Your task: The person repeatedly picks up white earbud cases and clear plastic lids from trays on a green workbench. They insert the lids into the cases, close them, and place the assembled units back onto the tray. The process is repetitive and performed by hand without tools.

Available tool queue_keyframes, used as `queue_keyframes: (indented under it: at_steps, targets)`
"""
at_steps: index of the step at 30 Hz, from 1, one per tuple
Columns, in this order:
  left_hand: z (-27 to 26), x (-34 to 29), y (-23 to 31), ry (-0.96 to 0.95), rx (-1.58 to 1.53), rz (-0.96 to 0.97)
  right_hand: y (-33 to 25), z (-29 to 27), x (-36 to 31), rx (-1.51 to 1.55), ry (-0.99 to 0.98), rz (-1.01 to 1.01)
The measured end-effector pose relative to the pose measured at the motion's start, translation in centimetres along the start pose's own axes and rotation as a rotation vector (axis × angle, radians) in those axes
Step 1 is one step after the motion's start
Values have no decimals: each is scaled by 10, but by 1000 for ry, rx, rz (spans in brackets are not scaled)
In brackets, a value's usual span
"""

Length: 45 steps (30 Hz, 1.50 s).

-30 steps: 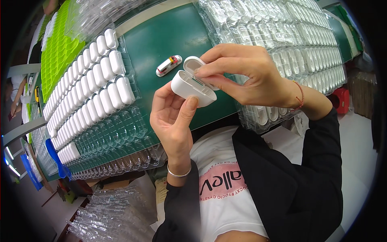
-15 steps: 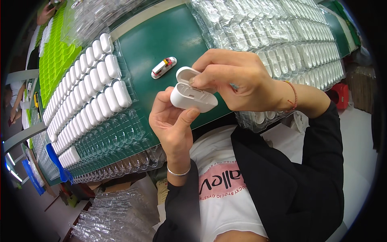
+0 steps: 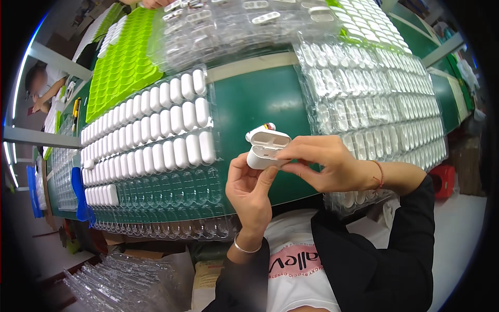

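A white earbud charging case (image 3: 258, 160) with its lid swung up is held in front of me, above the green table. My left hand (image 3: 249, 195) grips its body from below and the left, the thumb pressed on its near face. At its right end, my right hand (image 3: 330, 164) pinches the rim, index finger at the opening and thumb lower; the fingertips partly hide the inside. Just behind the lid, a small white part with red and yellow bits (image 3: 267, 126) lies on the table, partly covered by the case.
Left, a clear blister tray (image 3: 192, 190) bears rows of white closed cases (image 3: 153, 158). A lime-green tray (image 3: 122, 73) lies beyond it. Stacked clear trays of shiny pieces (image 3: 369, 104) stand right; more trays (image 3: 223, 31) lie at the back. Another person's hand (image 3: 156, 3) shows at the top.
The view has shifted, so everything sits lower and further right. The case's opening faces me more squarely, and my right fingers have moved from the lid's inside down to the rim.
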State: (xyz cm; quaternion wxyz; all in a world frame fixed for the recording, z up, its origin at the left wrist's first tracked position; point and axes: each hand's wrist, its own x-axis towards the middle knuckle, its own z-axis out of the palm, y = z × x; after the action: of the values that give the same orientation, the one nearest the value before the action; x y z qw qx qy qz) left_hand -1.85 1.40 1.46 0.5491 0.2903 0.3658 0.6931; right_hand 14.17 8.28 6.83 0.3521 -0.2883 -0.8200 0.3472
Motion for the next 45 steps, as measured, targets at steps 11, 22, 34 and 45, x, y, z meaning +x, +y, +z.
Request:
queue_keyframes:
  at_steps: [11,22,34,45]
  targets:
    - [-17,-32,43,-133,424,254,102,0,252,-254,215,-236]
    - [-51,-44,74,196,596,309,170,31,376,-616,231,-232]
    - [-343,54,202,663,2140,79,62,-85,114,-326,6,94]
    - [-141,10,165,471,1798,690,90,-254,-77,-872,253,795]
